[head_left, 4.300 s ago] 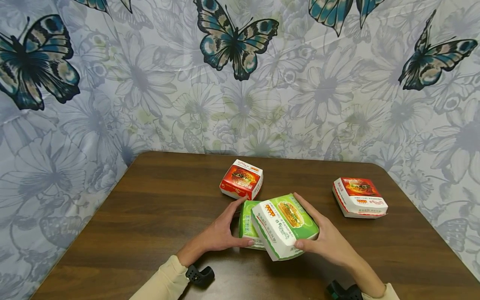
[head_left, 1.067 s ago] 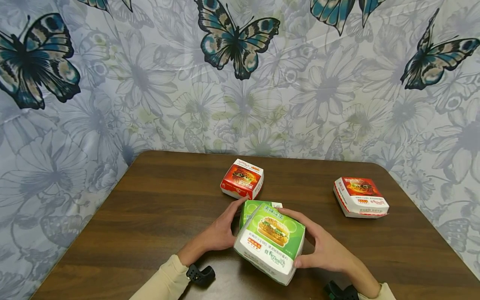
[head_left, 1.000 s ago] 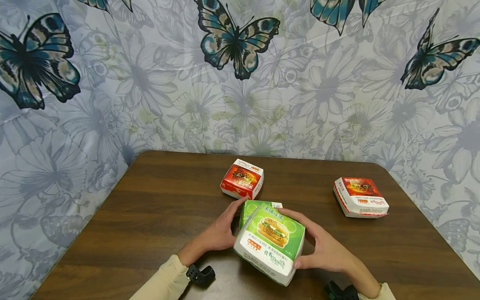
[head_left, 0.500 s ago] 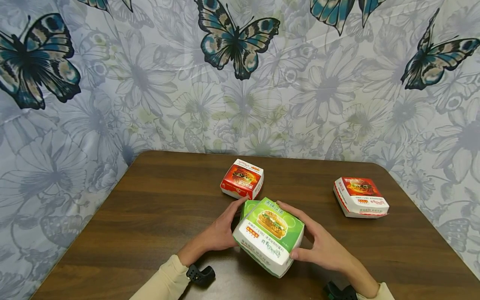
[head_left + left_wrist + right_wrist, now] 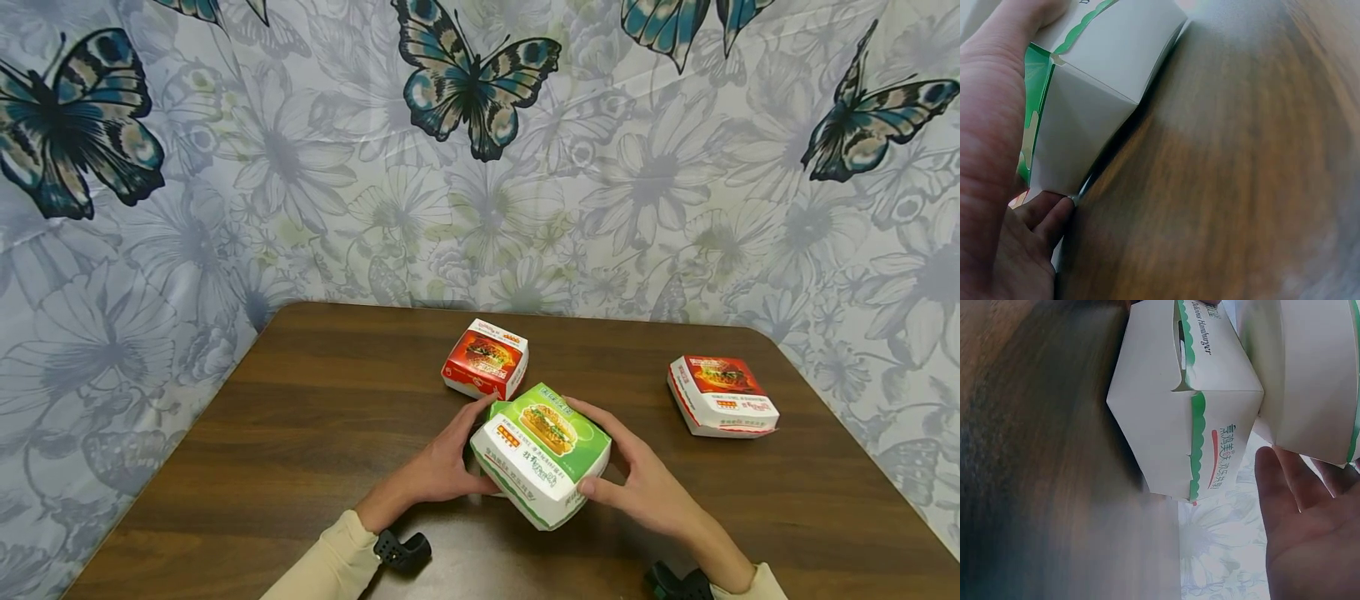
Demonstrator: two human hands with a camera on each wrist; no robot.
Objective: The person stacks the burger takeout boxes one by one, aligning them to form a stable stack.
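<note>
In the head view, my right hand (image 5: pixel 637 475) holds a green-and-white burger box (image 5: pixel 551 454) between thumb and fingers, tilted, its sandwich picture facing up. Under it, mostly hidden from the head, sits a second green-and-white burger box (image 5: pixel 1160 400), which stands on the table in the right wrist view. The upper box touches or nearly touches the lower one; I cannot tell which. My left hand (image 5: pixel 442 467) grips the lower box from its left side, thumb in front and fingers behind, as the left wrist view shows.
Just behind the left fingers stands a red-and-white burger box (image 5: pixel 486 360). Another red-and-white burger box (image 5: pixel 723 396) lies on the right side of the brown wooden table (image 5: pixel 300 417). A butterfly-print cloth (image 5: pixel 480 233) hangs behind the table's far edge.
The right hand has shifted the upper burger box slightly away from me and changed its tilt, so its front side shows more. It now covers more of the lower box. The left hand stays put.
</note>
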